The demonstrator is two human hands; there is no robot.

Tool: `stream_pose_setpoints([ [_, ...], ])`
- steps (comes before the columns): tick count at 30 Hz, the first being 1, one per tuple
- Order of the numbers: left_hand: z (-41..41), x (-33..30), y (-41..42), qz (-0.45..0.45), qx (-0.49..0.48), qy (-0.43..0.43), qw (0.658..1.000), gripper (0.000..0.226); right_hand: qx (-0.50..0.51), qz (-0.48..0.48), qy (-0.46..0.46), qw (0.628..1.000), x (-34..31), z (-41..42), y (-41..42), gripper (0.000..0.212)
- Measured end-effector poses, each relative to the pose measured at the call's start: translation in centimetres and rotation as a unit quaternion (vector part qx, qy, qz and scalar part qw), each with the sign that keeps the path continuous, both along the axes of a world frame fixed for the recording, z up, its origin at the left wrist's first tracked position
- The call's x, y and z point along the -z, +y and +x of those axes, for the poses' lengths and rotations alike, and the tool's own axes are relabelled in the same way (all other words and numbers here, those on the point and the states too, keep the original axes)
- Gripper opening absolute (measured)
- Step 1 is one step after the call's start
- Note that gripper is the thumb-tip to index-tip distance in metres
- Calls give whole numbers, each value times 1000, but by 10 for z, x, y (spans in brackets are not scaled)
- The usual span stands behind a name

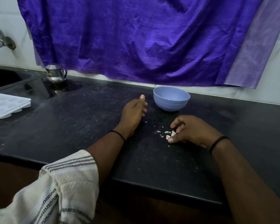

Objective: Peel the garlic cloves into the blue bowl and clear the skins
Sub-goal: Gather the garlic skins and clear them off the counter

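Several skins (169,134) lie on the worktop (87,126) directly under the right hand (194,130), its grip curled narrow and pinching the nearest flakes. Left hand (132,112) rests loose, holding nothing. Bowl (171,98) stands beyond, between both grips.

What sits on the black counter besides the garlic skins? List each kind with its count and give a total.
Blue bowl: 1
Steel pot: 1
White moulded tray: 1
Hands resting on the counter: 2, left hand and right hand
Total: 5
The loose garlic skins by the right hand are too small to count.
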State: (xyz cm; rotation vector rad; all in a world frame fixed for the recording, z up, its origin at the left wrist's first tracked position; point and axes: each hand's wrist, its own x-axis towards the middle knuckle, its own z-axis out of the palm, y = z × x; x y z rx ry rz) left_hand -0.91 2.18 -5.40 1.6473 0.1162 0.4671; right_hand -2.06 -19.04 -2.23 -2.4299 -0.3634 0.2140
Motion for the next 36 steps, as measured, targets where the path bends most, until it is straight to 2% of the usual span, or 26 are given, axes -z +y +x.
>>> stream_pose_setpoints([
  [5, 0, -1, -1, 7, -10, 4, 1000, 45, -16, 93, -21, 995, 4, -3, 35, 26],
  [9, -3, -1, -1, -3, -8, 4, 1000, 45, 17, 234, -53, 971, 1, 0, 35, 10],
  [10, -3, -1, -1, -5, -8, 2, 1000, 45, 39, 220, -86, 971, 1, 1, 29, 9],
  [13, -3, -2, 1, -2, -8, 8, 1000, 45, 88, 48, -173, 980, 3, 0, 17, 13],
  [16, -3, -2, 0, -8, -10, 9, 1000, 46, 72, -22, -155, 985, 11, -3, 26, 23],
  [17, -3, -2, -1, -10, -13, 6, 1000, 46, 55, -19, -150, 987, 13, -4, 32, 24],
  [19, -3, -2, -2, -6, -18, 2, 1000, 46, 28, 54, -122, 991, 11, -6, 41, 30],
  [21, -3, -3, -2, -5, -18, 0, 1000, 47, 52, 157, -115, 980, 4, -5, 41, 34],
  [22, -3, -3, -1, -7, -17, 2, 1000, 47, 78, 177, -127, 973, 2, -2, 36, 33],
  [24, -2, -3, 0, -9, -14, 5, 1000, 48, 116, 143, -146, 972, 3, 0, 26, 29],
  [27, -2, -3, -2, -9, -15, 8, 1000, 49, 98, 62, -109, 987, 14, 1, 27, 26],
  [28, -2, -3, -2, -10, -16, 8, 1000, 50, 86, 84, -91, 989, 16, 2, 32, 27],
  [30, -3, -4, -3, -13, -19, 5, 1000, 50, 69, 196, -46, 977, 15, 3, 41, 32],
  [32, -4, -4, -3, -14, -22, 3, 1000, 49, 71, 255, -62, 962, 14, 8, 43, 36],
  [36, -6, -5, -3, -13, -20, 3, 1000, 48, 53, 158, -131, 977, 22, 13, 40, 36],
])
